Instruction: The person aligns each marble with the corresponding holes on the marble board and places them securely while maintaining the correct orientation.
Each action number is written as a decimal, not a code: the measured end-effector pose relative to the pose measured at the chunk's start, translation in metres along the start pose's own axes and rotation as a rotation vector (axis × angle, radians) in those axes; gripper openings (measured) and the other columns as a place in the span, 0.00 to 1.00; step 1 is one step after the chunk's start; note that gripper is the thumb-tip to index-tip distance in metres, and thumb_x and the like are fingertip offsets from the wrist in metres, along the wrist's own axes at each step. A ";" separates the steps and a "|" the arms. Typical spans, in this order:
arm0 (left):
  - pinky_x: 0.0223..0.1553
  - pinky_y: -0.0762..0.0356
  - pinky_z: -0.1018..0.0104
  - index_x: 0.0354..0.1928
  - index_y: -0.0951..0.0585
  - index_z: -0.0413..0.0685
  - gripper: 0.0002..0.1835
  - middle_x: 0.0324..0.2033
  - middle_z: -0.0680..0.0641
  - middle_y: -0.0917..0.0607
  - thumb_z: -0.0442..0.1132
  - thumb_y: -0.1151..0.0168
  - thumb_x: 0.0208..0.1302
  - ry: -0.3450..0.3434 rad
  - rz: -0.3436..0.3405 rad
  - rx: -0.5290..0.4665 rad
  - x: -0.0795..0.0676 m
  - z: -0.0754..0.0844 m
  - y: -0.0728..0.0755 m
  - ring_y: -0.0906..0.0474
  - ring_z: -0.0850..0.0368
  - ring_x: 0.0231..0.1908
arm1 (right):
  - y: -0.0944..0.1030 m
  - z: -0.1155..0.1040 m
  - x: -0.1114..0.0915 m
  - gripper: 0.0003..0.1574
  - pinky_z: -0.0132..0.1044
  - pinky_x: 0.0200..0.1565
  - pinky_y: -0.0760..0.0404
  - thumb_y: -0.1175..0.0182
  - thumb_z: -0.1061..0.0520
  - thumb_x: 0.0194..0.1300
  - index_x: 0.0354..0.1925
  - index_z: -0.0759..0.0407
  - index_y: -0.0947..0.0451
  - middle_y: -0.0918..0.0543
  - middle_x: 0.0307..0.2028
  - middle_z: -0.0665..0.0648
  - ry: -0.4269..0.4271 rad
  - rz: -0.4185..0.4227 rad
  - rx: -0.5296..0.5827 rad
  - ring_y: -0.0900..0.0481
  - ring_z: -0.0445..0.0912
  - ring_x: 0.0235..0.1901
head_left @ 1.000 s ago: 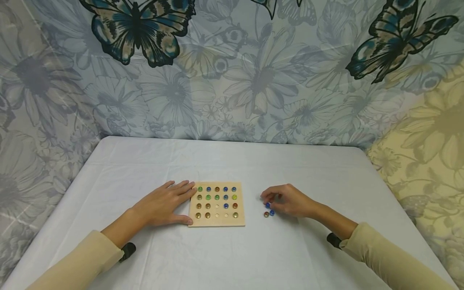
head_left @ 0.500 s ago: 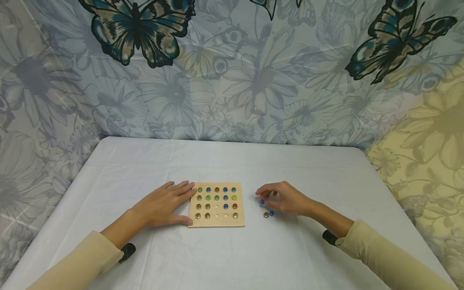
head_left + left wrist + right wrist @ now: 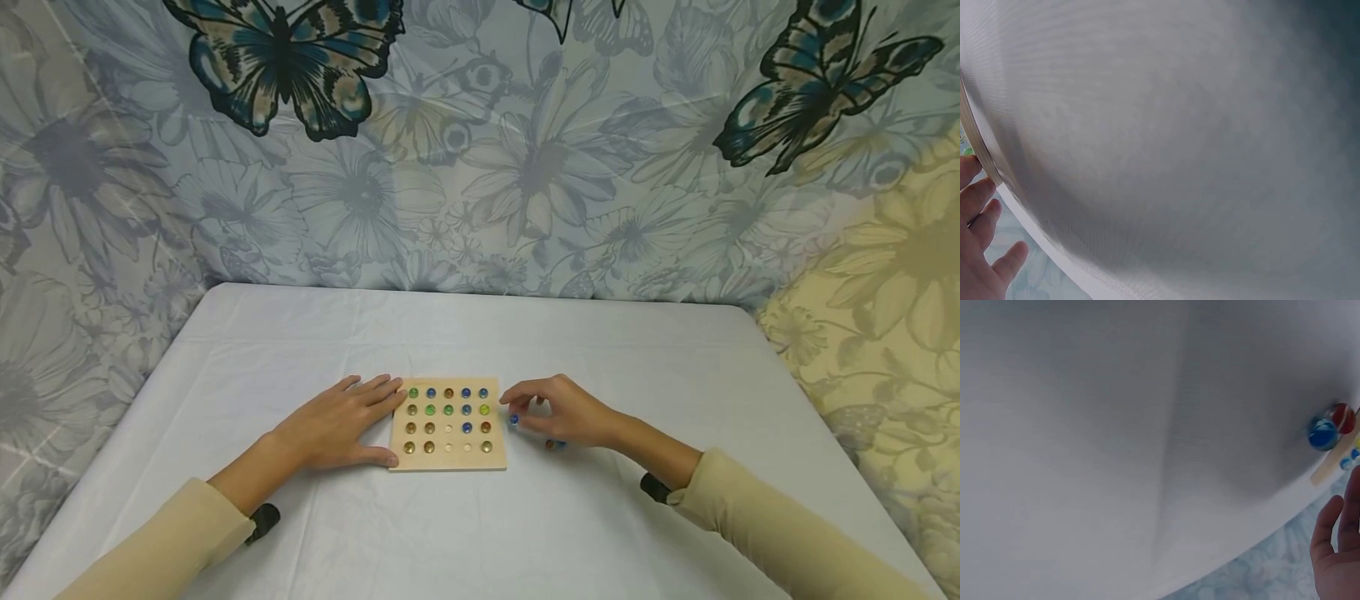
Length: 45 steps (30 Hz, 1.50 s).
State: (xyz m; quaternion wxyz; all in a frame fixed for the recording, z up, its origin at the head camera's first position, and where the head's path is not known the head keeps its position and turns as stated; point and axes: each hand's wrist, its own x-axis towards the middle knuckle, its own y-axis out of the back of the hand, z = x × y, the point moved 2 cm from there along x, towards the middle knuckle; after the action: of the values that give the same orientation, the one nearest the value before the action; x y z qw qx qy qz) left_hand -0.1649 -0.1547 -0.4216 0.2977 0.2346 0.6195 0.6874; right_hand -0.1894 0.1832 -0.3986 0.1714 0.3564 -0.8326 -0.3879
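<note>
A light wooden board (image 3: 438, 460) with rows of round hollows lies flat on the white-covered table. Glass marbles in green, blue, amber and yellow sit in most hollows; three pale hollows show in the lower middle. My left hand (image 3: 337, 423) rests along the board's left edge, fingers spread straight and thumb at the near corner. In the left wrist view its fingers (image 3: 975, 203) touch the board's edge. Just right of the board, my right hand (image 3: 573, 412) pinches a blue marble (image 3: 513, 420) at thumb and fingertips.
A red-brown marble (image 3: 551, 445) and another blue marble (image 3: 1322, 433) lie together on the tablecloth below the right hand, which partly covers them in the head view. Behind the table (image 3: 600, 533) hangs a fabric backdrop (image 3: 480, 192) with flowers and butterflies.
My right hand has lifted the blue marble away from the loose marbles and carried it left to near the board's right edge. The left hand and board have stayed put.
</note>
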 end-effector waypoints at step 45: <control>0.69 0.42 0.40 0.74 0.35 0.45 0.52 0.74 0.43 0.37 0.78 0.53 0.60 -0.010 0.006 0.000 0.001 -0.001 -0.001 0.41 0.45 0.73 | -0.037 -0.038 0.033 0.18 0.32 0.50 0.20 0.32 0.64 0.63 0.52 0.59 0.18 0.13 0.42 0.46 0.156 -0.083 -0.090 0.19 0.36 0.43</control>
State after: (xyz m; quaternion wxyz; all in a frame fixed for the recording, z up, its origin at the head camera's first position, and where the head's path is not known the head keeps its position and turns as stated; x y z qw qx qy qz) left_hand -0.1662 -0.1553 -0.4226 0.2987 0.2401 0.6173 0.6871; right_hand -0.1735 0.1226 -0.4026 0.2352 0.4119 -0.7829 -0.4027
